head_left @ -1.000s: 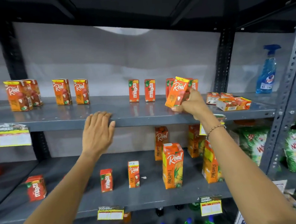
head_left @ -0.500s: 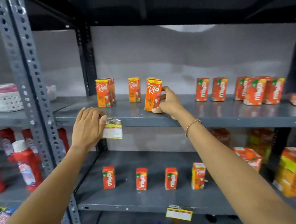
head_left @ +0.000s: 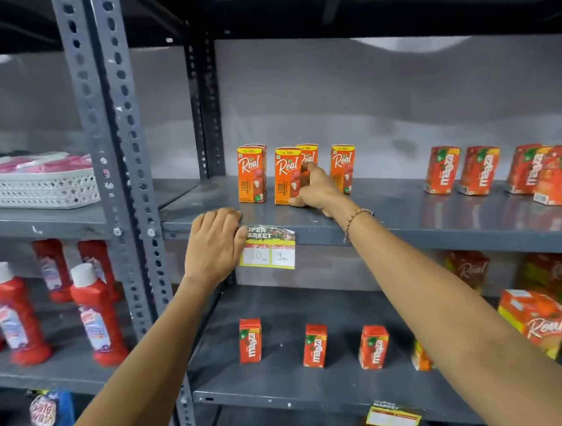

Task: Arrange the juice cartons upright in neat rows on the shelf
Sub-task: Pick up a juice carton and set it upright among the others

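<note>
Right hand (head_left: 316, 191): closed around the lower right side of an orange Real carton (head_left: 287, 175), fingers wrapped behind it, the carton standing upright with its base on the upper shelf (head_left: 404, 212). Left hand (head_left: 217, 246): flat, fingers together, draped over the shelf's front lip, holding nothing, its fingertips just touching a price label (head_left: 268, 248). Held carton is placed between a Real carton at the left end (head_left: 252, 174) and another to the right (head_left: 343, 168); a fourth (head_left: 307, 153) is seen directly behind it, partly hidden. Red Maaza cartons (head_left: 461, 170) are ranged well apart to the right, those at the far right crowded and overlapping. Materials noted: cartons are glossy printed board, rectangular, tall and narrow, sharp-edged; shelf is grey painted metal, smooth with a dull sheen, carried on perforated angle uprights (head_left: 118, 157); label is thin paper hung from the lip. Risks judged: a narrow base on slick paint may be tipped if the grip is released while the carton leans; the rear carton may be knocked by the knuckles; a sideways nudge may topple the near neighbours in turn; the row may be left uneven, since this carton sits forward of the one behind.
</note>
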Motion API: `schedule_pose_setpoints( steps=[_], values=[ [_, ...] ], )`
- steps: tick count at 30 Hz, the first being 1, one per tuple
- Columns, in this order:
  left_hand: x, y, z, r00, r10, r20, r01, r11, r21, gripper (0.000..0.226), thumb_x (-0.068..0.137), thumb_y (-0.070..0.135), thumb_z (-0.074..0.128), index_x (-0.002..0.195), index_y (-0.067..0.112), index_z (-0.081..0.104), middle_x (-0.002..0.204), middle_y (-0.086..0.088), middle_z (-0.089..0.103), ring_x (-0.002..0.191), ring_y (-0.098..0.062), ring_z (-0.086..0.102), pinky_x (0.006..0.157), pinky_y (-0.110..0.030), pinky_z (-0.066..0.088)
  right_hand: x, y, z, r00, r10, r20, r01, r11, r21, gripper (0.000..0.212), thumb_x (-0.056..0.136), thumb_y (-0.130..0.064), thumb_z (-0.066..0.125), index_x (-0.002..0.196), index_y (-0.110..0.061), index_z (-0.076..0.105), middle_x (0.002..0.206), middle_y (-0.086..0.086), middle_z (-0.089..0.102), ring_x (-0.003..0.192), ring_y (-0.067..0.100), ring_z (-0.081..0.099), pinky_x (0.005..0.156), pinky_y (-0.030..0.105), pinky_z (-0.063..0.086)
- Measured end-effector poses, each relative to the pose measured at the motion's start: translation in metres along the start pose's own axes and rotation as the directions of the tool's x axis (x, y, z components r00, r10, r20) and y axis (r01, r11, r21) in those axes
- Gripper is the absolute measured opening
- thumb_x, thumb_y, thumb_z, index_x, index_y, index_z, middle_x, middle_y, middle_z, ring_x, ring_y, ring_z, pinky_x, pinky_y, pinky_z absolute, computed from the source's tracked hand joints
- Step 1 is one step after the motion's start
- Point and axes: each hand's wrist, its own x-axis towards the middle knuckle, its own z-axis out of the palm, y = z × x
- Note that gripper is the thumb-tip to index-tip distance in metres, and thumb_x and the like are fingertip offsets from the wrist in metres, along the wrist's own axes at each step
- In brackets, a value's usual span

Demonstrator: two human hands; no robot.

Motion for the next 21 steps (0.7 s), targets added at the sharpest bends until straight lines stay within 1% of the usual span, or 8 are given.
schedule_pose_setpoints(
  steps=[3,5,6,9,11,14,18,21],
  values=[
    [0.0,0.0,-0.002,1.0,0.012,0.008,-0.012,1.0,-0.011,0.05,0.099,0.035,0.022,0.096,0.006,0.063,0.096,-0.008,0.066,0.084,-0.028,0.062,0.082,-0.033,0.033,-0.001,0.002,-0.003,1.0,0.006,0.016,-0.005,1.0,-0.006,0.078,0.074,-0.003,0.077,0.139,-0.014,0.036,0.135,0.006,0.054,0.125,0.024,0.051,0.104,0.035,0.044],
    [-0.001,0.0,-0.004,1.0,-0.003,0.031,0.005,0.998,-0.064,0.046,0.097,0.035,0.027,0.098,0.007,0.063,0.099,-0.006,0.067,0.088,-0.027,0.062,0.085,-0.032,0.033,-0.007,0.01,-0.011,0.999,-0.032,-0.018,0.031,0.999,-0.039,0.075,0.074,-0.008,0.078,0.137,-0.015,0.039,0.133,0.006,0.055,0.123,0.023,0.053,0.102,0.035,0.045],
    [-0.001,-0.001,-0.005,0.999,-0.032,0.041,0.037,0.993,-0.116,0.045,0.096,0.035,0.029,0.1,0.007,0.063,0.101,-0.005,0.067,0.091,-0.025,0.061,0.088,-0.031,0.032,-0.013,0.014,-0.017,0.996,-0.073,-0.053,0.071,0.997,-0.034,0.07,0.075,-0.009,0.076,0.136,-0.014,0.041,0.131,0.006,0.057,0.121,0.022,0.054,0.1,0.033,0.045],
    [0.0,0.006,-0.014,0.988,-0.151,0.029,0.154,0.953,-0.261,0.044,0.095,0.036,0.028,0.1,0.011,0.064,0.101,-0.002,0.067,0.096,-0.021,0.059,0.093,-0.03,0.031,-0.042,0.036,-0.046,0.955,-0.21,-0.21,0.211,0.977,-0.016,0.038,0.083,-0.007,0.066,0.12,-0.011,0.057,0.113,0.004,0.064,0.107,0.019,0.061,0.09,0.023,0.047],
    [0.003,0.025,-0.019,0.985,-0.175,0.01,0.172,0.956,-0.239,0.045,0.096,0.033,0.027,0.094,0.012,0.067,0.094,-0.001,0.069,0.092,-0.021,0.06,0.095,-0.031,0.032,-0.065,0.056,-0.07,0.907,-0.272,-0.323,0.272,0.961,-0.045,0.022,0.086,-0.005,0.061,0.108,-0.01,0.064,0.101,0.0,0.066,0.097,0.014,0.063,0.09,0.025,0.05],
    [0.01,0.077,-0.018,0.995,-0.102,0.017,0.104,0.982,-0.155,0.042,0.097,0.029,0.03,0.094,0.014,0.069,0.093,-0.001,0.071,0.09,-0.022,0.062,0.099,-0.035,0.033,-0.094,0.089,-0.109,0.841,-0.312,-0.443,0.299,0.949,-0.1,0.016,0.087,-0.004,0.058,0.1,-0.009,0.067,0.095,-0.002,0.067,0.092,0.015,0.064,0.09,0.028,0.052],
    [0.022,0.175,-0.006,0.999,-0.014,0.038,0.021,0.978,-0.207,0.036,0.096,0.03,0.035,0.104,0.014,0.067,0.104,-0.001,0.069,0.098,-0.023,0.062,0.104,-0.041,0.035,-0.124,0.127,-0.168,0.806,-0.302,-0.509,0.272,0.953,-0.134,0.015,0.087,-0.005,0.059,0.097,-0.009,0.069,0.092,-0.001,0.069,0.086,0.013,0.065,0.086,0.024,0.051],
    [0.034,0.255,-0.003,0.997,0.046,0.059,-0.029,0.966,-0.257,0.04,0.097,0.034,0.032,0.106,0.014,0.066,0.107,-0.001,0.068,0.101,-0.023,0.062,0.106,-0.042,0.035,-0.144,0.154,-0.224,0.794,-0.281,-0.539,0.235,0.96,-0.153,0.015,0.086,-0.002,0.059,0.095,-0.007,0.069,0.09,0.001,0.068,0.084,0.015,0.064,0.086,0.027,0.052]
  ],
)
